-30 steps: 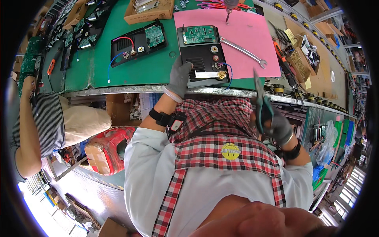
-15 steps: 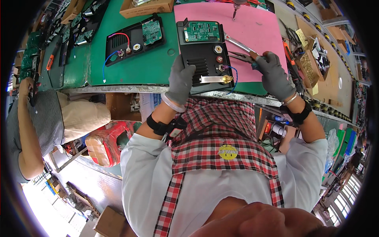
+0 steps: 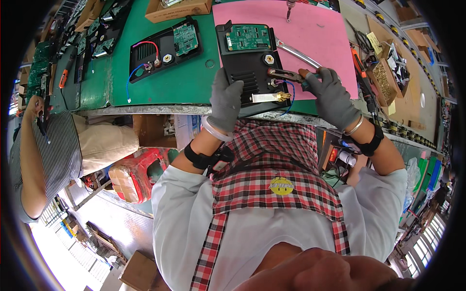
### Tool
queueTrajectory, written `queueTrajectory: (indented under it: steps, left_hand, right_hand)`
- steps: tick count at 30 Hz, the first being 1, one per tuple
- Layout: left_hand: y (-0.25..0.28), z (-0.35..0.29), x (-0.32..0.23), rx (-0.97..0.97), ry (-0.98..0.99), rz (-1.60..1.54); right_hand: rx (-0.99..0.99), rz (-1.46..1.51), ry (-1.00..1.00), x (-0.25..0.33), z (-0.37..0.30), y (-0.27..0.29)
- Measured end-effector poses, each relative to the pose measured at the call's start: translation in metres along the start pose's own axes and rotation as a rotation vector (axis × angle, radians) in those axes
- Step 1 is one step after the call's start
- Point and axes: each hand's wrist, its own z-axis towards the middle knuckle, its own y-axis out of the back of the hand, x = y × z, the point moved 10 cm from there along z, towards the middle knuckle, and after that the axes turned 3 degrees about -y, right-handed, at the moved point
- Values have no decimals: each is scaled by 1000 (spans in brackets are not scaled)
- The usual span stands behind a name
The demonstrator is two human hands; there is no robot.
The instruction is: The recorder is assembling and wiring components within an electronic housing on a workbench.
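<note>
A black panel (image 3: pixel 242 63) with a green circuit board (image 3: pixel 247 37) lies in front of me. My left hand (image 3: pixel 225 97), in a grey glove, grips its left edge near the slotted vents. In my gloved right hand (image 3: pixel 335 99) are pliers (image 3: pixel 286 74), their jaws at the terminal on the panel's right side. A chrome wrench (image 3: pixel 298 54) slants across the pink mat to my right fingers; whether they hold it too, I cannot tell. Toward the panel's near end are a brass fitting with a flat metal tab (image 3: pixel 267 97) and a blue wire (image 3: pixel 292 92).
A second black panel (image 3: pixel 145 53) with a board and wires rests on the green mat (image 3: pixel 165 92). The pink mat (image 3: pixel 325 39) has a hanging driver bit (image 3: pixel 289 14) above it. Small parts fill a box (image 3: pixel 383 80) at right. Another person's hand (image 3: pixel 35 106) works at far left.
My right hand has shifted left with the pliers. Their jaws have gone from beside the panel to over its terminal. My left hand stays on the panel.
</note>
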Motion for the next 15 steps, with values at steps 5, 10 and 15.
queueTrajectory:
  steps: [5, 10, 15]
  left_hand:
    - [0, -3, -8, 10, 15, 150]
    - [-3, -7, -9, 2, 75, 4]
    - [-6, -9, -11, -26, 67, -85]
  right_hand:
    - [1, -117, 1, 6, -6, 2]
    - [40, -189, -13, 11, -8, 7]
    - [101, -48, -7, 14, -6, 12]
